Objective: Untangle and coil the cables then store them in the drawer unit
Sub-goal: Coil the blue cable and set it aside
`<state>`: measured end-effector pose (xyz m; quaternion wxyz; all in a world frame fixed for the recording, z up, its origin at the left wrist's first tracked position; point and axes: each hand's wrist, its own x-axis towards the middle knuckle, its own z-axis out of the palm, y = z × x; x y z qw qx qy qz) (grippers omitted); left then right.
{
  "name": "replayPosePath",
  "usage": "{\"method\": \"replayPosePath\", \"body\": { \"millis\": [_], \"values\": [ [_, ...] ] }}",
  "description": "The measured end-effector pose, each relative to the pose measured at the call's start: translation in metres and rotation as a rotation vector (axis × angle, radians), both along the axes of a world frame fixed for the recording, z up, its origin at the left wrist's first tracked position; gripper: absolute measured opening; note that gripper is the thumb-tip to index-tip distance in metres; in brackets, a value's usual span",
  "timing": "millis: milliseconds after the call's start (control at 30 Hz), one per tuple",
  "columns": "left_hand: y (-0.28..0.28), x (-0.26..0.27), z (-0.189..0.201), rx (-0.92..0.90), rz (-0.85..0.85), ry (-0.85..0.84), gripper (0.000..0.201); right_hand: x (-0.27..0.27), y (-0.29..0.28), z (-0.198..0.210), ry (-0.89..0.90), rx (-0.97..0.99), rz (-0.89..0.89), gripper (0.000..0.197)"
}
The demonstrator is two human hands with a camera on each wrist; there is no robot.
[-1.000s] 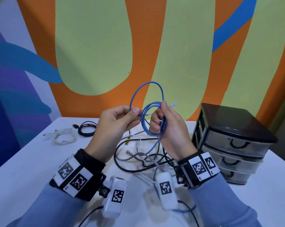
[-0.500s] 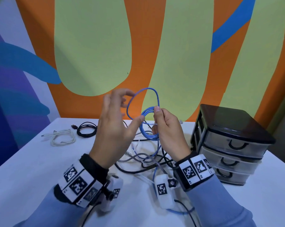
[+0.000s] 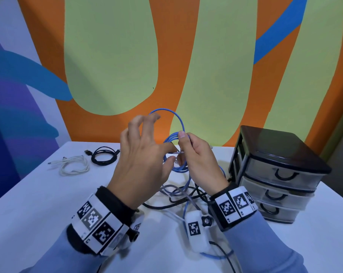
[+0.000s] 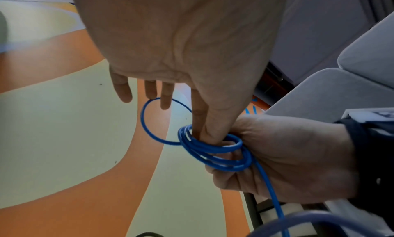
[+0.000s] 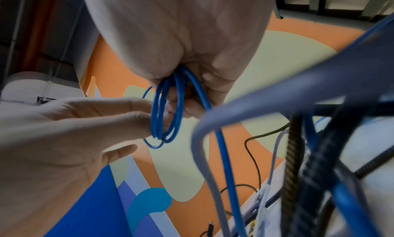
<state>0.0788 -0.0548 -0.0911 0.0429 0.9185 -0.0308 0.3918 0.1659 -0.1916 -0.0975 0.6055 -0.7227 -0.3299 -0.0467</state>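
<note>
A white table (image 3: 29, 203) stands before a wall painted in orange, green and blue shapes. On its right side sits the drawer unit (image 3: 278, 172), black-topped, with three translucent drawers, all pushed in. In the middle of the table lies a tangle of black, grey and blue cables (image 3: 178, 194). At the far left lie two finished coils, apart from the tangle: a white cable (image 3: 74, 164) and, just beside it, a black cable (image 3: 103, 156).

Both hands are raised above the tangle. The right hand (image 3: 200, 160) has its grip closed on the blue cable (image 3: 176, 152): fingers and thumb curl round a bundle of several small loops, with one larger loop standing above and a loose strand trailing down into the tangle. The left hand (image 3: 143, 160) has an open grip, its fingers spread and only lightly bent; its thumb and forefinger touch the left side of the blue loops (image 5: 164, 116) without curling round them, and the other fingers reach up by the larger loop.
</note>
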Motion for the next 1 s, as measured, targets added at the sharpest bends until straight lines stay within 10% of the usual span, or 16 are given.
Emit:
{"method": "replayPosePath", "body": {
  "millis": [533, 800, 1000],
  "values": [
    [0.014, 0.014, -0.003, -0.638, -0.408, 0.175, 0.011, 0.009, -0.003, -0.003, 0.271, -0.019, 0.019, 0.036],
    [0.017, 0.011, -0.004, -0.401, -0.332, 0.087, 0.03, 0.009, -0.002, -0.003, 0.318, -0.052, 0.121, 0.038],
    [0.019, 0.015, -0.003, -0.758, -0.514, 0.004, 0.015, 0.009, -0.002, -0.001, 0.403, 0.063, 0.151, 0.034]
  ]
}}
